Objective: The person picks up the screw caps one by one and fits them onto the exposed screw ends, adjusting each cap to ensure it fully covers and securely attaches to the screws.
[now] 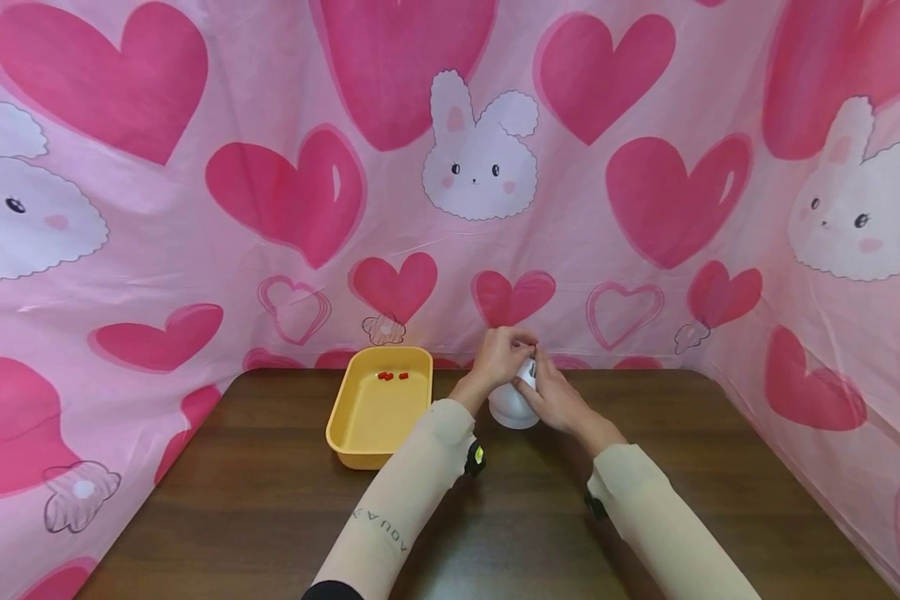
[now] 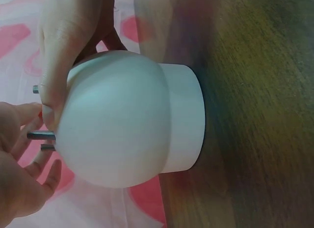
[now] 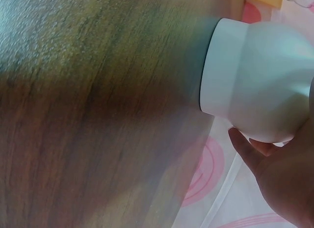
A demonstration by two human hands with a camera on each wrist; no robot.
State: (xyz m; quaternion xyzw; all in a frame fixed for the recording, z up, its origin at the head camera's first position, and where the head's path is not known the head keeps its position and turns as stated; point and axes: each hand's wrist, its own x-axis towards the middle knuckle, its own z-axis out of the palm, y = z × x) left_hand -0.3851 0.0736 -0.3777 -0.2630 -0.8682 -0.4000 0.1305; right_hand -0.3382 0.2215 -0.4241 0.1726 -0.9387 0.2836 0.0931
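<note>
A white rounded object [image 1: 515, 408] stands upright on the table, its ball-shaped body [image 2: 117, 120] sitting on a short straight base. Several thin metal prongs [image 2: 41, 135] stick up from its top. My right hand [image 1: 562, 400] holds the body from the right, thumb on the near side and other fingers behind; the right wrist view shows part of this hand [image 3: 282, 176] against its side. Above the top, my left hand [image 1: 498, 358] pinches a small red piece [image 2: 40, 113] close to the prongs. Fingers partly hide that piece.
Left of the white object stands a yellow tray [image 1: 337, 429] with a few small red pieces [image 1: 386, 377] near its far end. The brown wooden table [image 1: 217, 500] ends at the back against a pink cloth [image 1: 450, 242] with hearts and rabbits.
</note>
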